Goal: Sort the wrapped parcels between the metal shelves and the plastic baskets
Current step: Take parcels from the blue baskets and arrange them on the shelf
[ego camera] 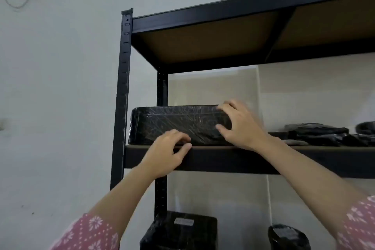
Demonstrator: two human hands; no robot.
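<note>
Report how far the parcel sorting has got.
Looks done: several wrapped parcels already lie further right on the middle shelf. In hand: the left hand and right hand are both on the big flat parcel at that shelf's left end. Left: two parcels sit on the shelf below; no baskets are in view.

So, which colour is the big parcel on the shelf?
Black, under clear film; the head view shows the parcel.
</note>
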